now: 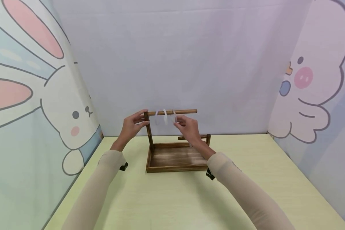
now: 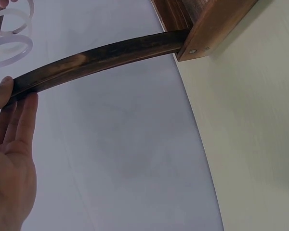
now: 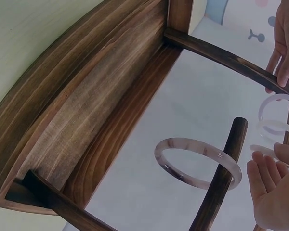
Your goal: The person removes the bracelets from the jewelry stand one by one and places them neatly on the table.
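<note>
A dark wooden jewelry stand has a tall post point(image 1: 149, 135) with a long upper bar point(image 1: 187, 111). My left hand point(image 1: 132, 125) pinches the top of that post between thumb and fingers. Three bangles hang on the upper bar: a lilac bangle point(image 2: 14, 59) nearest the post, a white bangle point(image 1: 165, 117) in the middle, and a pale bangle point(image 1: 174, 114) farthest out. With thumb and fingertips, my right hand point(image 1: 188, 129) pinches the outermost one. A pale bangle with brownish streaks point(image 3: 183, 143) hangs on the stand's lower bar point(image 3: 209, 207), below my right hand.
The stand's shallow tray base point(image 1: 175, 168) sits on a pale yellow table point(image 1: 161, 198). A plain light backdrop point(image 1: 175, 64) rises behind it. Side panels with a cartoon rabbit point(image 1: 63, 108) and another white character point(image 1: 319, 80) flank the table.
</note>
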`<state>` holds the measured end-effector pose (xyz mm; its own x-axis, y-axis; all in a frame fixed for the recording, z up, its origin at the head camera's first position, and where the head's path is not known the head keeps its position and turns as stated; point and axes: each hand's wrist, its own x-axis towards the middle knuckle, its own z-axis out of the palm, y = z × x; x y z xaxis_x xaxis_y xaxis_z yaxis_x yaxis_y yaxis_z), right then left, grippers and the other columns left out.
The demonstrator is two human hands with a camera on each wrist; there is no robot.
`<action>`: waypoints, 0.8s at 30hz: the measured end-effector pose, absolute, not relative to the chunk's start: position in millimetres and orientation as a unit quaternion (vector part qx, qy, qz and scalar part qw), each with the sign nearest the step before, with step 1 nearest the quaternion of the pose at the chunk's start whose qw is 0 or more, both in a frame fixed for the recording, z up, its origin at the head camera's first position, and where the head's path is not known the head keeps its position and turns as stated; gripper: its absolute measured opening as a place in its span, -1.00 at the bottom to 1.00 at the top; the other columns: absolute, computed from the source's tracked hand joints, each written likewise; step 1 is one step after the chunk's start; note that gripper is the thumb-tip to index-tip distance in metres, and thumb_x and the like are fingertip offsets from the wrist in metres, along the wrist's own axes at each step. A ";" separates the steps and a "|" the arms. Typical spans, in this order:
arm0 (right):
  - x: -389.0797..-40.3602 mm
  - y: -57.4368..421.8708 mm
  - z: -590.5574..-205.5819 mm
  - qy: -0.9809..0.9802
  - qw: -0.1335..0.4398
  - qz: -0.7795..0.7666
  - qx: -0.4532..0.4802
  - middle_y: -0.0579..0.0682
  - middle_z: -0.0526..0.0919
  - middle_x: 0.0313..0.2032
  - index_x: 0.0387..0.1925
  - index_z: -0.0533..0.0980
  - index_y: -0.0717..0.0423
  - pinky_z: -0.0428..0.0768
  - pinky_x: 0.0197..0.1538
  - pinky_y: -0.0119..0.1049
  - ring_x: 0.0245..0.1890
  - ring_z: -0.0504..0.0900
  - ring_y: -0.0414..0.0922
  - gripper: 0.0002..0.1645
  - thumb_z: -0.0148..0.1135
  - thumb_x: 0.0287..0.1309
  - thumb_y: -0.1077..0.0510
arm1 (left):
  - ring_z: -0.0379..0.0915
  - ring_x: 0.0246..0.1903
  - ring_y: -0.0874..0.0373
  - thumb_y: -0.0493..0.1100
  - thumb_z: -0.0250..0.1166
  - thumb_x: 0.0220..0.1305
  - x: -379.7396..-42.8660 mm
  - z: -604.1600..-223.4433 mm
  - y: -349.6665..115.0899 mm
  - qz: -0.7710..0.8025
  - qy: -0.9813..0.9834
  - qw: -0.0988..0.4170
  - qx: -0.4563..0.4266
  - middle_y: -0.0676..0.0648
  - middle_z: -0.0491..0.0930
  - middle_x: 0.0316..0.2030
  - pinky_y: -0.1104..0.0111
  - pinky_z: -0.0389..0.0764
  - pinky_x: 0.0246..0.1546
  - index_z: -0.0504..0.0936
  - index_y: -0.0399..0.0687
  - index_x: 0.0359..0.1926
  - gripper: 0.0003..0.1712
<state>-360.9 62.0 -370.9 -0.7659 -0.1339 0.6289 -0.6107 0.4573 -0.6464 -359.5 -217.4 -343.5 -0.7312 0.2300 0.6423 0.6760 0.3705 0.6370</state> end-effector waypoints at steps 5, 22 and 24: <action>-361.6 61.5 -369.9 -0.812 0.260 0.471 0.225 0.16 0.80 -0.09 0.08 0.68 0.27 0.76 -0.04 -0.23 -0.12 0.82 -0.01 -0.68 0.41 0.33 0.25 | 0.68 -0.02 -0.38 -0.57 0.40 0.21 -360.7 -342.8 -217.2 -0.483 -0.797 0.227 -0.282 -0.46 0.65 0.06 -0.18 0.62 0.03 0.55 -0.33 0.35 -0.34; -362.5 65.3 -370.1 -0.811 0.256 0.480 0.216 0.16 0.80 -0.08 0.08 0.69 0.27 0.74 0.02 -0.26 -0.07 0.81 -0.02 -0.70 0.37 0.36 0.28 | 0.73 0.02 -0.13 -0.39 0.47 0.25 -388.4 -366.0 -232.2 -0.489 -0.800 0.220 -0.269 -0.26 0.71 0.09 0.27 0.71 0.02 0.60 0.09 0.38 -0.30; -363.0 65.8 -369.6 -0.810 0.252 0.485 0.213 0.16 0.80 -0.08 0.07 0.69 0.26 0.74 0.02 -0.26 -0.08 0.81 -0.03 -0.71 0.37 0.36 0.28 | 0.72 0.03 -0.12 -0.39 0.46 0.26 -388.0 -366.0 -232.6 -0.491 -0.800 0.214 -0.270 -0.24 0.71 0.09 0.25 0.71 0.03 0.59 0.14 0.39 -0.30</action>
